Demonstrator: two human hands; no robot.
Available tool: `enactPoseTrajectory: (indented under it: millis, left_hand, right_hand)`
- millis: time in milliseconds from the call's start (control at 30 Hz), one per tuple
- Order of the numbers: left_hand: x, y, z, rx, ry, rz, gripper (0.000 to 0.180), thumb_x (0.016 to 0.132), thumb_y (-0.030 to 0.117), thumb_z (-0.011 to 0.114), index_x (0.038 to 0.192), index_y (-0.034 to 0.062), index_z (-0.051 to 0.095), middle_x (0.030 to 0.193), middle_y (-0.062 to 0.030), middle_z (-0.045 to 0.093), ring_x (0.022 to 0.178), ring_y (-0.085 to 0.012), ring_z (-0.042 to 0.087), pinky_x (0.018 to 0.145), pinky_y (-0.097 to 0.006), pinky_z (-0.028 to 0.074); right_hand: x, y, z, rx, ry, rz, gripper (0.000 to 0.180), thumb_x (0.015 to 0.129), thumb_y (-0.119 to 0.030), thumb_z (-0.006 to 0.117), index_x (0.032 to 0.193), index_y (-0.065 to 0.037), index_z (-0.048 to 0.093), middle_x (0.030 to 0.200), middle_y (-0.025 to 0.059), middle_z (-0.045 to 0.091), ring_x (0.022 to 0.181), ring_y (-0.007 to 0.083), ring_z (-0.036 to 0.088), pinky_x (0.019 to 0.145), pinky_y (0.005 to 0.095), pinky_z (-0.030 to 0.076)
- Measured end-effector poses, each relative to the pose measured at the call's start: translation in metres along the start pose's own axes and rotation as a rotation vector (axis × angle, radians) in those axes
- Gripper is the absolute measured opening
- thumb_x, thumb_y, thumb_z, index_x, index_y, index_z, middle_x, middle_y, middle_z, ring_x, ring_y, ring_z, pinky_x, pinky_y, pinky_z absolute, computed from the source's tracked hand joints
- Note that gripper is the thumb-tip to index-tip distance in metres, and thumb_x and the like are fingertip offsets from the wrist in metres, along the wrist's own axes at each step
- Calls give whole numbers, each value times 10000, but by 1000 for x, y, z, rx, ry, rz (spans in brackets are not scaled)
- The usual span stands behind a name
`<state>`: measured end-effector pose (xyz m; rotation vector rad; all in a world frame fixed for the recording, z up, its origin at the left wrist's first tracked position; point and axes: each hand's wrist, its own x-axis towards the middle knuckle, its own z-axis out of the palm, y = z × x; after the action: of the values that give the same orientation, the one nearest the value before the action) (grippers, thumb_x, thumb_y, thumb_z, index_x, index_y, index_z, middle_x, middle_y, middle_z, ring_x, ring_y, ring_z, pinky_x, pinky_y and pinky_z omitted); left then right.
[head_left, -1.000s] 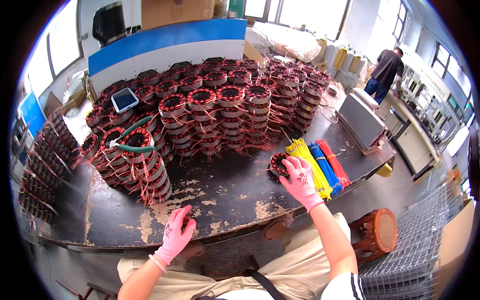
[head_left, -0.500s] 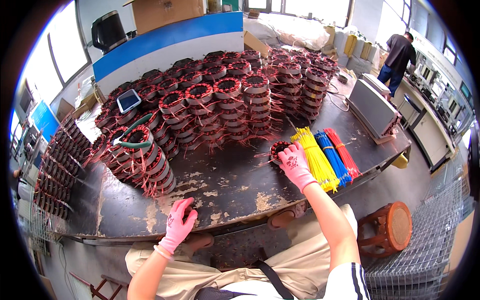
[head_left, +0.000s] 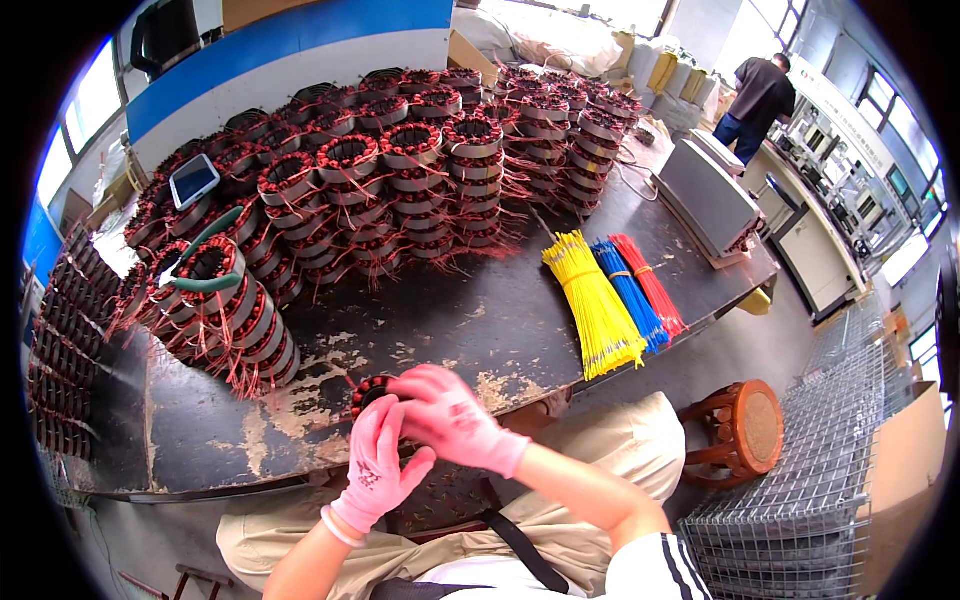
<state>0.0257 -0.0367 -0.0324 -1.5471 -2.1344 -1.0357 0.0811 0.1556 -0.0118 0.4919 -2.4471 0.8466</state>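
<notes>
My left hand (head_left: 380,468) and right hand (head_left: 448,418), both in pink gloves, meet at the near edge of the worktable (head_left: 470,320). Their fingers curl around one wound stator coil (head_left: 368,392), gripping it just above the table edge. Stacked coils (head_left: 400,190) stand well behind.

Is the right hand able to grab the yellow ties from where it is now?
Probably yes. The right hand is busy on the stator with the left hand, but the bare tabletop between it and the yellow ties has nothing in the way.
</notes>
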Motion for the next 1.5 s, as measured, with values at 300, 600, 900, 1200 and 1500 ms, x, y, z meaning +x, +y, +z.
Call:
enactPoseTrajectory:
  millis: [300,600,900,1200,1500]
  left_hand:
    - [31,1,4,339,-178,-189,533,889,225,728,1374,85,557,1231,-116,571,1041,-303,612,864,-431,492]
    - [19,-13,4,376,-127,-166,502,884,205,734,1348,107,569,1261,-131,565,1034,-316,609,869,-440,488]
    - [36,-6,-4,98,-228,-43,417,822,93,742,1224,101,631,1195,-105,588,965,-329,632,835,-449,497]
    - [28,-2,-33,-105,-320,-4,367,734,-29,707,1072,108,670,1110,-93,612,1021,-339,615,900,-459,489]
    - [42,23,-9,112,-202,-96,528,795,195,802,1268,82,595,1153,-141,600,1019,-352,605,890,-454,480]
  right_hand:
    - [-7,142,-55,-437,-169,254,668,968,-475,552,1448,-13,493,1546,192,453,1466,370,363,1227,494,237]
    - [-63,50,-51,-632,4,720,856,984,-528,527,1488,141,352,1575,344,321,1506,484,233,1245,543,129]
    - [10,153,-40,-700,-53,943,965,972,-659,425,1542,108,290,1631,311,241,1550,438,143,1265,511,47]
    - [-45,74,-122,-598,437,562,311,822,-178,755,1081,-68,621,1057,131,645,1002,307,630,837,419,513]
    - [-155,51,-208,-692,-38,1234,511,952,-567,565,843,-96,731,842,107,731,846,299,717,744,437,537]
